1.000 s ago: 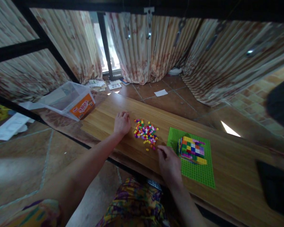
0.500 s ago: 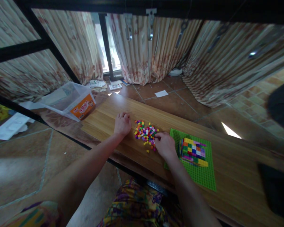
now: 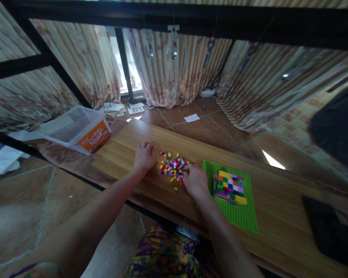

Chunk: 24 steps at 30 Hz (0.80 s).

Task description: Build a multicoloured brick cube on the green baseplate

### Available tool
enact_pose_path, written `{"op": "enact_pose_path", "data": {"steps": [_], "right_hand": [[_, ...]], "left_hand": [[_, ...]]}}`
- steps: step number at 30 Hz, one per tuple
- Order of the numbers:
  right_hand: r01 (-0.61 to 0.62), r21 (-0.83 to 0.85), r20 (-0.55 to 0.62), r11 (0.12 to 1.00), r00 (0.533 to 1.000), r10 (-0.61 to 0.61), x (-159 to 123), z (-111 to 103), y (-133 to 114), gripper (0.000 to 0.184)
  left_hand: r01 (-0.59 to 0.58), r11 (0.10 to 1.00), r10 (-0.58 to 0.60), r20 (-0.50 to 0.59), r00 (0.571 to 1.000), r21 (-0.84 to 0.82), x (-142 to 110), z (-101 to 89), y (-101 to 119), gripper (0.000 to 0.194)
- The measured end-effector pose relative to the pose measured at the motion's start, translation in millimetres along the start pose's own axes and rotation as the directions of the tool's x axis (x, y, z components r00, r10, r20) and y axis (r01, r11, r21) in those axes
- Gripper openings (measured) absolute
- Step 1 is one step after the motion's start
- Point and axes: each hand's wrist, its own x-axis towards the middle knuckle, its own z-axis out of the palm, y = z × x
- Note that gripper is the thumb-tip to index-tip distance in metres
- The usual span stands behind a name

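Small toy building bricks [image 3: 173,165] in many colours lie in a loose heap on the wooden tabletop [image 3: 120,148]. At the heap's right edge, the fingers of my right hand [image 3: 195,180] are pinched together among the bricks. Whatever is between those fingertips is too small and covered to make out. My left hand [image 3: 145,156] rests on the wood left of the heap, its fingers curled closed, with no object showing in it. Right of my right hand lies a green studded baseplate [image 3: 240,220], bearing a multicoloured block of joined bricks [image 3: 229,186].
A clear plastic bin [image 3: 72,133] with an orange label stands at the left end. A dark flat object [image 3: 327,227] lies at the right. Black metal bars [image 3: 162,17] cross above, with hooks hanging down. Papers [image 3: 191,118] lie on the tiled floor behind.
The whole view has shifted slightly, so things appear a little further left. My right hand stays at the heap's right edge, and my left hand keeps its place on the table.
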Motion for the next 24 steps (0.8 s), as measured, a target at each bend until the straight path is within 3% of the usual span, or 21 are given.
{"op": "enact_pose_path", "data": {"steps": [5,10,14,18,24], "right_hand": [[0.039,0.280,-0.088,0.959,0.996,-0.015,-27,-30,8,0.022],[0.013,0.415,-0.193,0.910,0.978,0.074,-49,-73,49,0.026],[-0.053,0.298,-0.266,0.953,0.954,0.136,-48,-98,91,0.026],[0.018,0.085,-0.288,0.996,0.958,0.008,-40,-104,115,0.028],[0.155,-0.075,-0.195,0.985,0.966,-0.167,-33,-92,124,0.033]], "left_hand": [[-0.021,1.000,0.021,-0.014,1.000,0.009,1,-0.5,-1,0.024],[-0.034,0.999,0.035,-0.028,0.999,0.035,1,1.0,-2,0.024],[-0.043,0.999,0.045,-0.042,0.998,0.031,2,2.3,-4,0.024],[-0.045,0.998,0.047,-0.041,0.998,0.037,2,2.1,-4,0.024],[-0.047,0.998,0.048,-0.037,0.998,0.036,2,0.7,-4,0.024]]}}
